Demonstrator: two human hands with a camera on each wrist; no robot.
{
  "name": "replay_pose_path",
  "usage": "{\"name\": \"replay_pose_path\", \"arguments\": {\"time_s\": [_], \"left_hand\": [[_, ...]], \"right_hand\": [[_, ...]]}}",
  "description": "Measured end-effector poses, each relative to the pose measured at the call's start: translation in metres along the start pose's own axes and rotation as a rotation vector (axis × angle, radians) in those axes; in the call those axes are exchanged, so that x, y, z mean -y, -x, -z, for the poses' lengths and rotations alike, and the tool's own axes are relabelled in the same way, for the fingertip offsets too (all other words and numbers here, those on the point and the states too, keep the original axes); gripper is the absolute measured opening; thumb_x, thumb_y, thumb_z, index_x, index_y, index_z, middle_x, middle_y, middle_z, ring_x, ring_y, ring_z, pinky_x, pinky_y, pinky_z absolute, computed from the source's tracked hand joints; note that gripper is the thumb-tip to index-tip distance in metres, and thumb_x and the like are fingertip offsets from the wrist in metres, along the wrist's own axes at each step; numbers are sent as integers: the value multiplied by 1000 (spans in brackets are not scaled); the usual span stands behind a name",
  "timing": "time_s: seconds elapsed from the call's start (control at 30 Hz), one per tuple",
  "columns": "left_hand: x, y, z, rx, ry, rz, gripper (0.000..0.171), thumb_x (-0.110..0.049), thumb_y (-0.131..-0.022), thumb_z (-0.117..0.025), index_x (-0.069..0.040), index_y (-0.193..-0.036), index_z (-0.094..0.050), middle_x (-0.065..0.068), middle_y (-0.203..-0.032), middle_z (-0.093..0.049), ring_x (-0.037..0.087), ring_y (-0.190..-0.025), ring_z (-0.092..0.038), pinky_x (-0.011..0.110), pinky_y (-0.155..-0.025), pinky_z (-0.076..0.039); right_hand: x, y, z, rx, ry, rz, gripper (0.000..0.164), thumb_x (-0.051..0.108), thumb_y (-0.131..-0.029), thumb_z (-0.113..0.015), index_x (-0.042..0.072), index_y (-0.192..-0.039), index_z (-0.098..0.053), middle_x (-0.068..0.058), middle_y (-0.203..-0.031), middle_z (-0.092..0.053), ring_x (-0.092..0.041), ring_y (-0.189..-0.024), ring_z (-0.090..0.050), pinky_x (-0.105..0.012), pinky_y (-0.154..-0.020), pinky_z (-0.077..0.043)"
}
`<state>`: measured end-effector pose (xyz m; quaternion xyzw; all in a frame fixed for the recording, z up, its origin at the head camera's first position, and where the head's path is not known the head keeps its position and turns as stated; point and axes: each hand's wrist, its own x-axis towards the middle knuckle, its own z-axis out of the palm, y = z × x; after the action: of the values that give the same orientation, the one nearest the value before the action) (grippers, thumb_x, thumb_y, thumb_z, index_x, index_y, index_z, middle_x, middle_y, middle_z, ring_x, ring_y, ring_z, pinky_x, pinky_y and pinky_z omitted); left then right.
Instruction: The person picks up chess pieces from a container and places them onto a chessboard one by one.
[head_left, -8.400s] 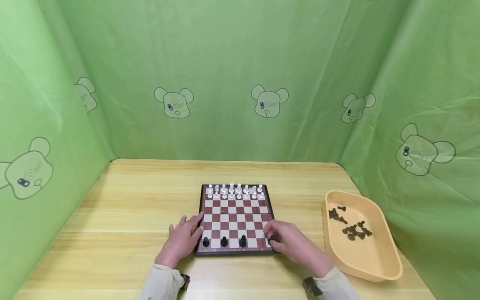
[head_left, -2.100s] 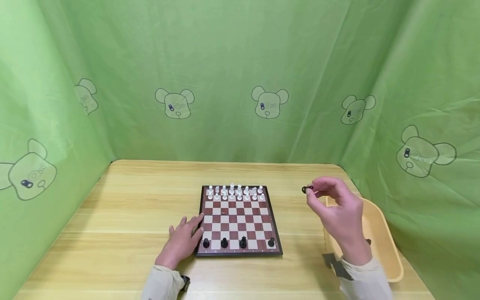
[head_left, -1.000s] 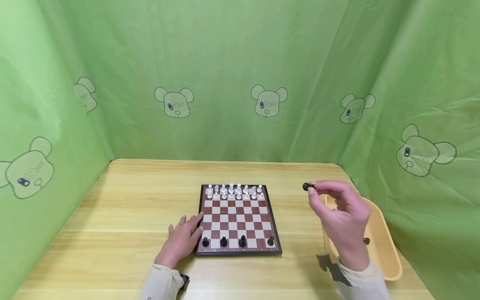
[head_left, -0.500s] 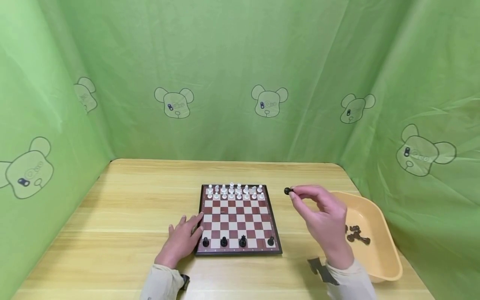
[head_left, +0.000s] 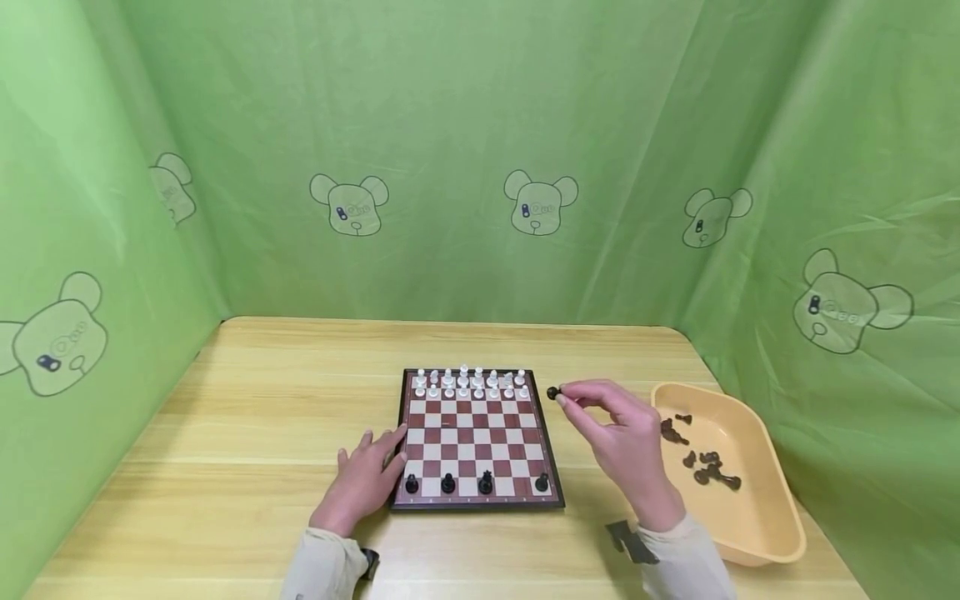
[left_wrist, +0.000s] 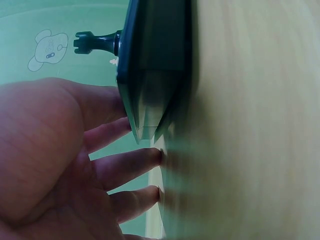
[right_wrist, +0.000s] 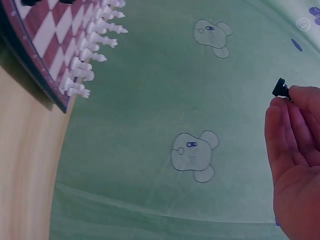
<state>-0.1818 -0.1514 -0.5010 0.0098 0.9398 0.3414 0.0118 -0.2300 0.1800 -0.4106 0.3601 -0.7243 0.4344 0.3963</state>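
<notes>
My right hand (head_left: 626, 433) pinches a small black chess piece (head_left: 553, 392) between thumb and fingertips, in the air just right of the board's far right corner. In the right wrist view the base of this chess piece (right_wrist: 281, 88) sticks out past the fingertips; its kind I cannot tell. The chessboard (head_left: 473, 435) lies on the table, with white pieces (head_left: 463, 382) in two rows at the far side. Several black pieces (head_left: 486, 482) stand spaced along the near row. My left hand (head_left: 362, 483) rests at the board's left edge, fingers spread, some fingertips on the table (left_wrist: 240, 150).
An orange tray (head_left: 750, 533) stands right of the board, with several dark chess pieces (head_left: 716, 473) lying loose in it. Green curtains (head_left: 450, 275) printed with bear heads enclose the table at the back and both sides.
Earlier my right hand was at a black piece on the board's near right corner. It then held another piece beside the tray and has since moved left towards the board. My left hand stays put.
</notes>
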Motion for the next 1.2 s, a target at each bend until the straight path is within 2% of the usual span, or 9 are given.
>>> {"name": "replay_pose_path", "arguments": {"time_s": [0.27,0.47,0.63,0.83,1.2], "left_hand": [[0,-1,-1,3,0,8,49,-25,-108,-54,-14,-155,-48,24,-155,-47,52,-150,-26,79,-115,-4],[1,1,0,-1,1,-4,49,-23,-107,-54,-13,-155,-50,25,-154,-47,54,-149,-27,81,-114,-4],[1,1,0,-2,2,-11,49,-23,-107,-54,-12,-155,-49,26,-154,-47,54,-149,-27,81,-114,-5],[0,0,0,-4,-1,-14,49,-23,-107,-54,-11,-154,-49,26,-153,-48,54,-148,-28,82,-114,-5],[0,1,0,0,-4,-8,49,-23,-107,-53,-12,-155,-49,25,-154,-48,54,-149,-27,81,-114,-5]], "right_hand": [[-7,12,-7,68,27,-17,28,-13,-72,-84,3,-94,-79,-8,-89,-78,-16,-73,-72,-17,-73,-59],[-13,22,-12,151,3,-59,28,-14,-74,-83,1,-96,-79,-11,-94,-79,-28,-81,-75,-16,-78,-59],[-18,29,-14,206,-3,-74,29,-15,-75,-82,2,-98,-78,-9,-97,-79,-27,-83,-76,-21,-76,-61],[-25,38,-15,307,8,-166,20,-10,-80,-80,0,-97,-77,-9,-98,-78,-25,-84,-75,-22,-75,-62],[-30,50,-17,462,73,-329,19,-7,-82,-81,2,-98,-77,-7,-97,-78,-19,-84,-74,-25,-76,-63]]}}
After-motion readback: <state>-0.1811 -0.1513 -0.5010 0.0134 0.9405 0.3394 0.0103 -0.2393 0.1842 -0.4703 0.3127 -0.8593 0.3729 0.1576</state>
